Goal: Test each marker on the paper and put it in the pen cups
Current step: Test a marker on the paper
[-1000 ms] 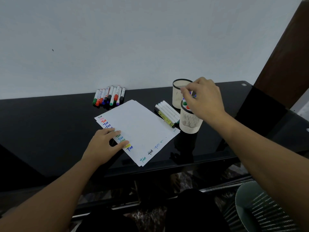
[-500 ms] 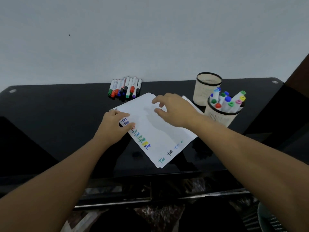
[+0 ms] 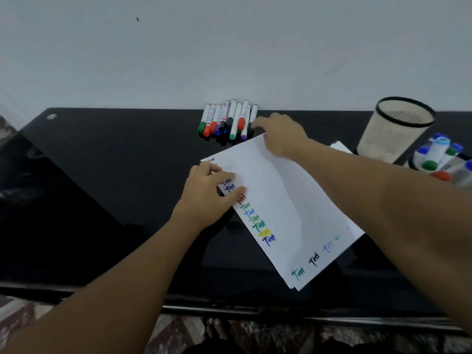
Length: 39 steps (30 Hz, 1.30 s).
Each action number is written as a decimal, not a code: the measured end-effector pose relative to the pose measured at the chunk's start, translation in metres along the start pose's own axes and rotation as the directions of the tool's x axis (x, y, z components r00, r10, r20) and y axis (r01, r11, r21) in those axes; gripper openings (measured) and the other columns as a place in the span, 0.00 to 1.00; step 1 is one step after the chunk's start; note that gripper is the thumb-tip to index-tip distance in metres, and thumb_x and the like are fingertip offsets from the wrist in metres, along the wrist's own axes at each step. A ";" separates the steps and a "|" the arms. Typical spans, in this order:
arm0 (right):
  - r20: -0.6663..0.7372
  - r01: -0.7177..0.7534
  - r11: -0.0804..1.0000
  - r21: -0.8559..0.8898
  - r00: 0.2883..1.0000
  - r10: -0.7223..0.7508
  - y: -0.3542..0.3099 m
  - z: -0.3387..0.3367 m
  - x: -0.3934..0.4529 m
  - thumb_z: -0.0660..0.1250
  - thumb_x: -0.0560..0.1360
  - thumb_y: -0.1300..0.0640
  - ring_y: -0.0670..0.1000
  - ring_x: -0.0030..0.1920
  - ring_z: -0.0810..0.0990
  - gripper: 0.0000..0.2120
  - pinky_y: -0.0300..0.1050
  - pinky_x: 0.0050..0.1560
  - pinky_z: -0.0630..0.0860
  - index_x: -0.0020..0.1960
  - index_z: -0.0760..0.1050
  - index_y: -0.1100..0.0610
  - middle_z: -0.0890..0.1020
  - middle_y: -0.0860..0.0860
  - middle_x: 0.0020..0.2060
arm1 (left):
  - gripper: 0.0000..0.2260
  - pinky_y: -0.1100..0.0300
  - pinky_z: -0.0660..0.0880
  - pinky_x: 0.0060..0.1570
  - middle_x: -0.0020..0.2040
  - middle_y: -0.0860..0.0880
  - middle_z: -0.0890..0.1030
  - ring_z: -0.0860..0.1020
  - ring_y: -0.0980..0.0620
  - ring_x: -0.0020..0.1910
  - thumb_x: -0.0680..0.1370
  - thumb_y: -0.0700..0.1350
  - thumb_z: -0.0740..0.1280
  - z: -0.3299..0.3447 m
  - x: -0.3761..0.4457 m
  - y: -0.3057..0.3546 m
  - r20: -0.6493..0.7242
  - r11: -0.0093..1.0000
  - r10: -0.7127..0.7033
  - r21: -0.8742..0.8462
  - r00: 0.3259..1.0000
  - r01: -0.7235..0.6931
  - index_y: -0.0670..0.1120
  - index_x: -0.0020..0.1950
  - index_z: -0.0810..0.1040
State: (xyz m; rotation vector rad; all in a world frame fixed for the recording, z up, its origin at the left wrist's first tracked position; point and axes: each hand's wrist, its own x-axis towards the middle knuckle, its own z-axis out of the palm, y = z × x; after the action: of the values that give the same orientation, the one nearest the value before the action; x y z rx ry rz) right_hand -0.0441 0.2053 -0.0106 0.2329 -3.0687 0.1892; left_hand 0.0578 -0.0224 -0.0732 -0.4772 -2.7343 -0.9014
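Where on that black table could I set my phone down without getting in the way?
The widest bare stretch of the table lies left of the left hand and the paper, below the row of markers. The right side is crowded: empty pen cup, full pen cup, and the right hand reaching toward the markers.

White paper [image 3: 281,205] lies skewed on the black worktop [image 3: 102,187], colored test marks along 2 edges. Capped markers [image 3: 228,121] lie in a row at the rear. 2 mesh pen cups stand right: rear cup [image 3: 393,131] upright, front cup [image 3: 415,163] holding markers
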 end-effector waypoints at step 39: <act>-0.058 0.234 0.972 0.023 0.971 -0.233 -0.017 -0.005 -0.147 0.47 0.87 0.42 0.52 0.43 0.78 0.16 0.46 0.33 0.67 0.68 0.67 0.44 0.77 0.47 0.44 | 0.20 0.69 0.66 0.57 0.58 0.53 0.74 0.71 0.55 0.59 0.78 0.54 0.72 -0.013 -0.015 0.014 -0.142 0.998 0.056 0.000 0.988 -0.057 0.50 0.68 0.79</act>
State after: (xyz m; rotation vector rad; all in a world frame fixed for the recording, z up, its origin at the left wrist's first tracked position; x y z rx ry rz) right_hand 0.1040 0.2108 -0.0139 0.5767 -2.9525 0.2247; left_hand 0.0783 -0.0232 -0.0604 -0.4697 -2.5779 -0.8911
